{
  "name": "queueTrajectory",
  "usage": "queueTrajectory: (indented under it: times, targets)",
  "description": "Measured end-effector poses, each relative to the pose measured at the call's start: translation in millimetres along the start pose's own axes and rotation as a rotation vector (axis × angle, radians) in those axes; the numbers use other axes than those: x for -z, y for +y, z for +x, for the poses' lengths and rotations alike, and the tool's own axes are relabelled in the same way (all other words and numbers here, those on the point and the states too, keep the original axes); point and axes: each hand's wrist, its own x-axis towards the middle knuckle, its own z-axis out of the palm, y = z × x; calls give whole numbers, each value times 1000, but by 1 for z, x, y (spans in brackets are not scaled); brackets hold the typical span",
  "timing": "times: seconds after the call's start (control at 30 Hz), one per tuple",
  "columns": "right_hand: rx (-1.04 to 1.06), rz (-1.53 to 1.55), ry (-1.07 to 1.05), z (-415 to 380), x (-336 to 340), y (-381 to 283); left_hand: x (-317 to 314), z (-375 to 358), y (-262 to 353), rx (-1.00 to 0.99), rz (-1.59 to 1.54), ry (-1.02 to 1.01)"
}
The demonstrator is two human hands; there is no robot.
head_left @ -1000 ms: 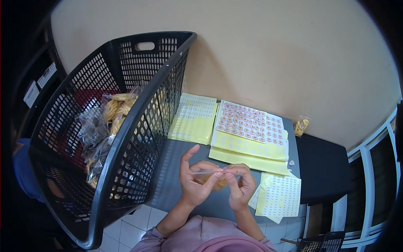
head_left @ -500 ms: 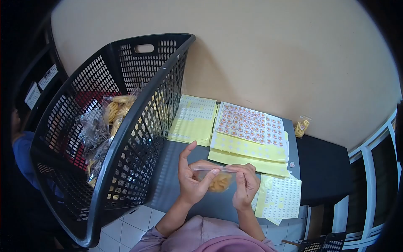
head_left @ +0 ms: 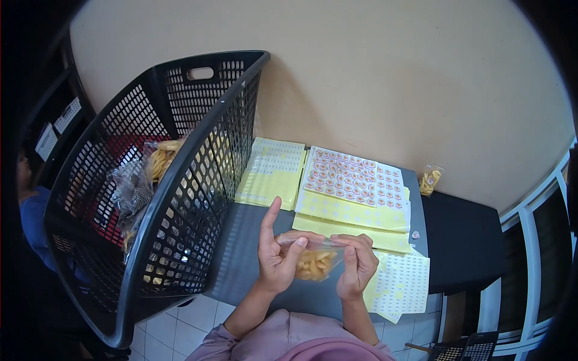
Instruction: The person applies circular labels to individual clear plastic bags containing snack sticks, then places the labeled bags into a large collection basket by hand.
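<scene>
A clear plastic bag of pale yellow snack pieces (head_left: 315, 265) hangs between my two hands over the grey table (head_left: 241, 240). My left hand (head_left: 282, 256) pinches the bag's top edge between thumb and fingers, its index finger pointing up. At the other end of that edge, my right hand (head_left: 356, 265) grips with thumb against curled fingers. Beyond my hands lie sheets of round red-and-orange stickers (head_left: 343, 177) on yellow backing. A sheet of small printed labels (head_left: 402, 280) is beside my right hand.
On the left stands a large black basket (head_left: 208, 144) holding bagged snacks (head_left: 162, 159). More yellow label sheets (head_left: 271, 174) lie by it. A small snack bag (head_left: 430, 180) rests near the wall, at the black surface (head_left: 463, 240). A person in a blue sleeve (head_left: 36, 219) is at far left.
The bag has tilted so that its contents show more fully below my fingers. My right hand has shifted slightly right, and the view has moved a little.
</scene>
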Motion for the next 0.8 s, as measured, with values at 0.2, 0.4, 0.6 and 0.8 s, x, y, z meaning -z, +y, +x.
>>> queueTrajectory:
  times: [0.2, 0.4, 0.6, 0.8]
  targets:
    - [7, 26, 37, -1, 7, 2, 3, -5, -12, 5, -21, -80]
    - [17, 78, 8, -1, 18, 7, 1, 0, -9, 109, -84, -91]
    - [-20, 56, 43, -4, 27, 17, 8, 3, -15, 138, -73, -181]
    - [-34, 132, 45, -7, 33, 23, 5, 7, -14, 67, 78, -256]
